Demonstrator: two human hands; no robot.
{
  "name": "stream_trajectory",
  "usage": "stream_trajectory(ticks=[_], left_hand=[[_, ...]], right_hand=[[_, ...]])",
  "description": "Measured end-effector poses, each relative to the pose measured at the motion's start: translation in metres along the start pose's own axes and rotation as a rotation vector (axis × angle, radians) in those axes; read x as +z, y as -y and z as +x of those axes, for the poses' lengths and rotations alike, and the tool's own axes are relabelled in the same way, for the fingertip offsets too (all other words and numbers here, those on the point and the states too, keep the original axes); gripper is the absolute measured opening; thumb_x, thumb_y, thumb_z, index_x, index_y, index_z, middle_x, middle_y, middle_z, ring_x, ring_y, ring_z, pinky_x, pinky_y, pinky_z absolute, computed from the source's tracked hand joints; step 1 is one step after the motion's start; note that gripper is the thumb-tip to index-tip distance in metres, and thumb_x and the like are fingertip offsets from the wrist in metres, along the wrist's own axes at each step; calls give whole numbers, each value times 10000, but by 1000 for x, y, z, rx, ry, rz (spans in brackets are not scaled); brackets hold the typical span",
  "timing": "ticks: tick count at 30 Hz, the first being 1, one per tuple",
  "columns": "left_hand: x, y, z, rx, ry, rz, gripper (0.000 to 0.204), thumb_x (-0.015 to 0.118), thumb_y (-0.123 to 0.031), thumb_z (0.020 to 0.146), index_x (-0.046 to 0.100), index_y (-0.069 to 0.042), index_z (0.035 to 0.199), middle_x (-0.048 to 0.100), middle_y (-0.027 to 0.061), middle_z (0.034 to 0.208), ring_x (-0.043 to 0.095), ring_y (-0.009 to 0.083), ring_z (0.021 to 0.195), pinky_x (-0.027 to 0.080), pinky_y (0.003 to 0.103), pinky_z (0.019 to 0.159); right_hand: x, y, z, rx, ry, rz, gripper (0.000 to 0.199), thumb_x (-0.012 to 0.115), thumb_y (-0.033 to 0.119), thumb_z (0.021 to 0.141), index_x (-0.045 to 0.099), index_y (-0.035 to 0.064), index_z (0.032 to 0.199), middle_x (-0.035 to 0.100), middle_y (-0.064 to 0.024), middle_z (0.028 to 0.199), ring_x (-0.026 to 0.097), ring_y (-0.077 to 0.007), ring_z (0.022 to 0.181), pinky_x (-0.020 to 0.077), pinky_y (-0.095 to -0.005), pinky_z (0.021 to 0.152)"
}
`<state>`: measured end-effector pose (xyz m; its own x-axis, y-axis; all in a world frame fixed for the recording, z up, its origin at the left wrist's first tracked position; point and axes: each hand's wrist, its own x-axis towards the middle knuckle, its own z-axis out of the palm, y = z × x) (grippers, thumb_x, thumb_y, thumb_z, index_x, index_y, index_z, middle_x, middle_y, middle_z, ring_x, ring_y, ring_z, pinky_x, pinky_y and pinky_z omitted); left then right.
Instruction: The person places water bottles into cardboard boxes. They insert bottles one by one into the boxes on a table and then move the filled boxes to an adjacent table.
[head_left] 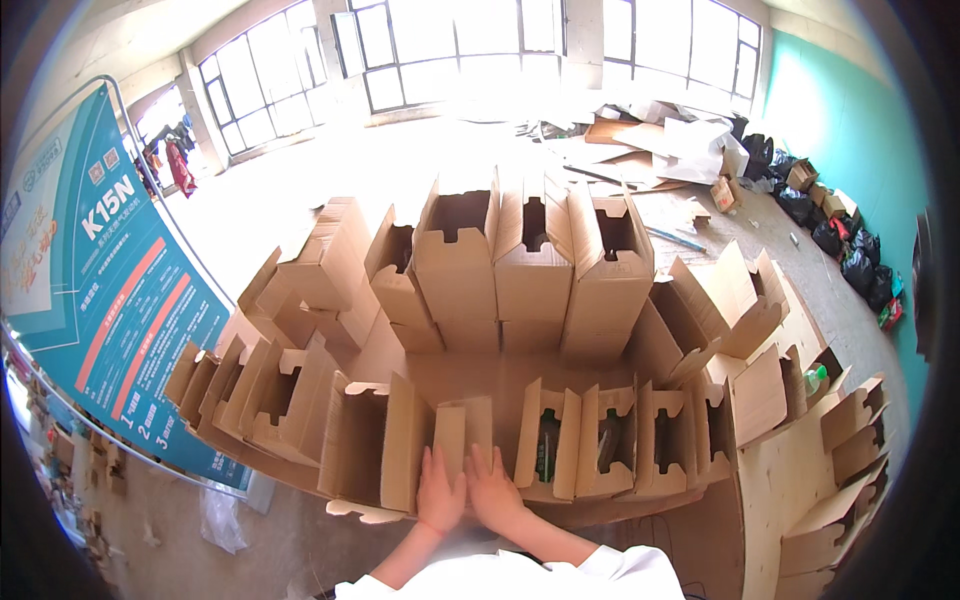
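Side by side at the near edge, my left hand [441,492] and my right hand [492,488] lie with fingers stretched out on a small brown cardboard box [465,418]. The two hands nearly touch, and neither grasps anything. Parts of the small box are covered by my fingers. To its left stands a larger open cardboard box [355,450], close to my left hand. Right of my right hand is an open box holding a dark green bottle [547,447]. Another bottle [609,440] stands in the neighbouring box.
Several tall open boxes [535,290] form a row at the back of the table [455,375]. More boxes [275,395] crowd the left; others stand on a wooden surface [785,495] at right. A blue banner [110,290] rises at left. Flattened cardboard [640,140] and black bags [858,270] lie beyond.
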<state>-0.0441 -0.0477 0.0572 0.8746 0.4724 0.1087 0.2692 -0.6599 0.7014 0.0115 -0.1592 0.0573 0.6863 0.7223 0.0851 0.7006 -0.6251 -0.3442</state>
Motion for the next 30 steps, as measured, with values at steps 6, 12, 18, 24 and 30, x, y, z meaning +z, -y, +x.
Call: stream_trajectory(ticks=[6, 12, 18, 24, 30], left_hand=[[-7, 17, 15, 5, 188, -326, 639, 480, -166, 930, 204, 34, 1470, 327, 270, 1447, 330, 386, 1348, 282, 403, 1115], [-4, 10, 7, 15, 225, -341, 622, 455, -111, 940, 178, 41, 1475, 318, 246, 1469, 306, 351, 1375, 252, 381, 1135], [5, 20, 12, 43, 395, -676, 594, 440, -115, 958, 196, 12, 1486, 350, 204, 1474, 316, 263, 1384, 255, 343, 1127], [32, 59, 2, -77, 346, -597, 542, 440, -145, 980, 259, 1, 1469, 450, 187, 1411, 438, 249, 1297, 354, 325, 1064], [34, 51, 4, -176, 220, -492, 508, 432, -192, 1002, 303, 7, 1451, 522, 150, 1342, 486, 200, 1244, 363, 303, 1054]], right_hand=[[-14, 0, -7, -41, 2, -42, 660, 667, 230, 802, 407, -52, 1339, 321, -194, 1462, 386, -484, 1273, 507, -459, 925], [-16, -7, -40, -87, -33, 5, 483, 706, 256, 740, 580, -35, 1104, 537, -150, 1239, 503, -368, 1147, 502, -418, 880], [-43, -6, -47, -115, -168, 110, 518, 674, 215, 761, 537, 30, 1225, 503, -165, 1301, 456, -345, 1236, 373, -428, 1038], [-30, -11, -42, -274, -44, 81, 718, 675, 243, 792, 373, 13, 1402, 396, -191, 1427, 367, -338, 1336, 304, -440, 1109], [19, -21, -32, -265, -18, -145, 641, 614, 234, 831, 399, -21, 1379, 429, -175, 1422, 382, -299, 1343, 285, -419, 1125]])
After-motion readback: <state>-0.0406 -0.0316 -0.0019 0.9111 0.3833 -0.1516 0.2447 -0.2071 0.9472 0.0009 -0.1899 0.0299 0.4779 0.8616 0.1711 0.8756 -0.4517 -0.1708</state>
